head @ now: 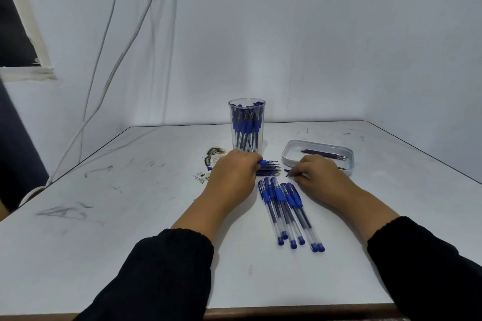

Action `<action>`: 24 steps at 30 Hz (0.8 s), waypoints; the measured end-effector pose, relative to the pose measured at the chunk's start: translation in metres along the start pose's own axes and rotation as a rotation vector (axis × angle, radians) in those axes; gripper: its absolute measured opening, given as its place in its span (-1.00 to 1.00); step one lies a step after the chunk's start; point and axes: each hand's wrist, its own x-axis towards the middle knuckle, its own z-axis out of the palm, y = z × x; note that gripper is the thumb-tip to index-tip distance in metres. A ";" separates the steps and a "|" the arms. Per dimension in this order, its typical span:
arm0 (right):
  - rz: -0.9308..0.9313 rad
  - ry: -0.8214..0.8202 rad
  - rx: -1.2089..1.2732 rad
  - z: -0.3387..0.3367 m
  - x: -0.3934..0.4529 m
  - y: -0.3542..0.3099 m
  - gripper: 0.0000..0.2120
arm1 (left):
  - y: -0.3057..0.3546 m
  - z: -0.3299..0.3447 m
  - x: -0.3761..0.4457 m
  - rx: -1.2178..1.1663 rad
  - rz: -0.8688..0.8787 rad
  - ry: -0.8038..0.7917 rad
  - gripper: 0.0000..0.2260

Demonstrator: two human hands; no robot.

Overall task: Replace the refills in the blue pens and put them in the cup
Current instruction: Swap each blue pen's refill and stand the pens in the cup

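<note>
A clear plastic cup point(247, 125) holding several blue pens stands at the table's middle back. Just in front of it, my left hand point(233, 174) grips a pen point(268, 162) whose blue grip and tip stick out to the right. Under that hand lies a pile of dark refills point(270, 172). My right hand point(319, 174) pinches a small blue piece point(288, 172) close to the table. Several capped blue pens point(287, 211) lie side by side between my forearms.
A white shallow tray point(317, 146) with several dark refills sits at the right, behind my right hand. Dark smudges and small scraps point(214, 157) mark the table left of the cup. Cables point(112, 73) hang along the wall at the left.
</note>
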 end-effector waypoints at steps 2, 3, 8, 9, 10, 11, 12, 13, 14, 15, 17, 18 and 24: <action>-0.007 0.001 -0.001 0.000 0.000 0.000 -0.79 | 0.000 0.000 0.000 -0.004 -0.005 -0.008 -0.80; -0.002 0.000 0.005 0.000 0.001 -0.001 -0.78 | 0.000 0.000 0.000 -0.005 -0.008 -0.012 -0.80; 0.021 0.038 0.057 -0.001 0.000 0.000 -0.76 | -0.001 0.001 0.000 0.001 0.009 -0.011 -0.79; 0.017 0.065 0.077 -0.001 0.001 -0.001 -0.76 | -0.001 0.001 0.000 -0.005 0.016 -0.012 -0.79; 0.010 0.098 0.107 -0.002 0.001 -0.002 -0.77 | -0.002 0.001 0.000 -0.008 0.024 -0.012 -0.78; -0.005 0.139 0.140 -0.003 0.001 -0.003 -0.79 | -0.002 0.002 0.000 -0.006 0.031 -0.013 -0.77; -0.029 0.181 0.164 -0.003 0.002 -0.004 -0.81 | -0.002 0.002 0.001 -0.001 0.039 -0.016 -0.77; -0.058 0.218 0.175 -0.003 0.003 -0.006 -0.83 | -0.002 0.003 0.001 0.003 0.048 -0.017 -0.77; -0.086 0.245 0.176 -0.002 0.004 -0.007 -0.85 | -0.002 0.004 0.001 0.004 0.056 -0.018 -0.77; -0.112 0.263 0.171 -0.001 0.004 -0.008 -0.87 | -0.001 0.004 0.001 0.002 0.065 -0.022 -0.77; -0.145 0.283 0.156 0.002 0.005 -0.011 -0.89 | -0.001 0.006 0.002 0.004 0.089 -0.026 -0.78; -0.153 0.291 0.150 0.003 0.005 -0.012 -0.90 | -0.001 0.007 0.002 0.004 0.099 -0.026 -0.78; -0.138 0.292 0.133 0.004 0.008 -0.007 -0.94 | -0.005 0.005 0.002 0.013 0.089 -0.005 -0.77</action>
